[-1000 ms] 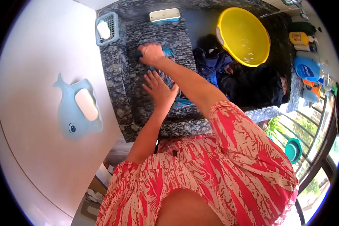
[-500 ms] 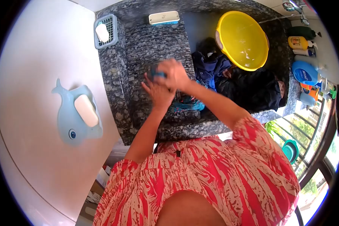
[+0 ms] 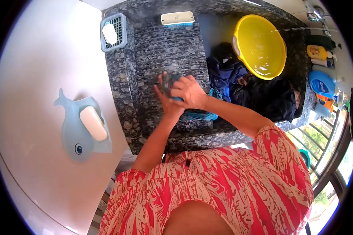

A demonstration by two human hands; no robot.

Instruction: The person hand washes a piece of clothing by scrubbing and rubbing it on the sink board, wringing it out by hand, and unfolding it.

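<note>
A bunched teal and dark patterned cloth [image 3: 170, 81] is between my hands over the ridged granite washboard [image 3: 164, 47]. My right hand [image 3: 189, 92] is closed on it from the right. My left hand [image 3: 170, 102] lies lower and to the left, its fingers closed around the cloth's underside and partly hidden by my right hand. More of the teal cloth [image 3: 202, 115] trails beside my wrists toward the front edge of the slab.
Right of the washboard, the basin holds dark clothes [image 3: 264, 96] and a tilted yellow tub [image 3: 261, 47] with water. A brush [image 3: 177, 18] lies at the back. Soap sits in a basket [image 3: 113, 46] and a whale-shaped dish [image 3: 76, 129]. Bottles [image 3: 321, 83] line the right.
My right hand has drawn back from the upper washboard toward my left hand. The cloth, earlier spread beneath them, is now gathered up between both hands. The view has shifted slightly.
</note>
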